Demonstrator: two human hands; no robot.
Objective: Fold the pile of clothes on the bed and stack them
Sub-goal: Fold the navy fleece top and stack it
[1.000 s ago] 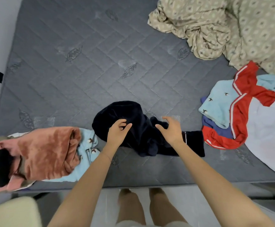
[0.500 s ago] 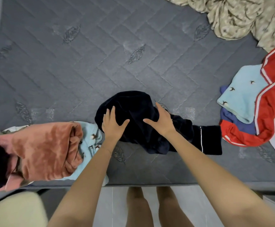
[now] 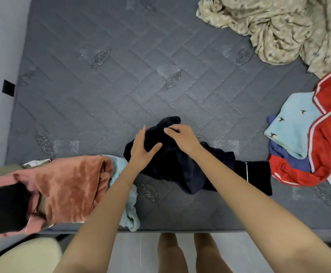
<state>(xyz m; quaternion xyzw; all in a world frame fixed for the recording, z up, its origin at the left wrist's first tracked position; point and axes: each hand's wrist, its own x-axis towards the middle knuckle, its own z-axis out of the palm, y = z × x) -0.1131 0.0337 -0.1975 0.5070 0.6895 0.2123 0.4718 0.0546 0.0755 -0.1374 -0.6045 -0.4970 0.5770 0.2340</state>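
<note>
A crumpled dark navy garment (image 3: pixel 190 170) lies near the front edge of the grey quilted mattress (image 3: pixel 121 75). My left hand (image 3: pixel 143 150) lies flat on its left part with straight fingers. My right hand (image 3: pixel 182 136) rests on its upper part, fingertips pinching a fold near the top. At the left sits a stack with a rust velvet piece (image 3: pixel 72 186) on top, a light blue piece (image 3: pixel 125 194) under it and a black piece (image 3: pixel 3 207) at the far left. At the right lies a pile of unfolded clothes: light blue (image 3: pixel 294 127), red with white stripes (image 3: pixel 326 146), blue, white.
A rumpled beige patterned sheet (image 3: pixel 278 26) fills the far right corner of the bed. A wall runs along the left side. A pale cushion (image 3: pixel 22 257) sits at bottom left, off the bed. My legs stand at the front edge of the mattress.
Both hands have slid farther up the navy garment. The right hand has gone from lying flat to pinching a fold near the top, and the garment is bunched a little more.
</note>
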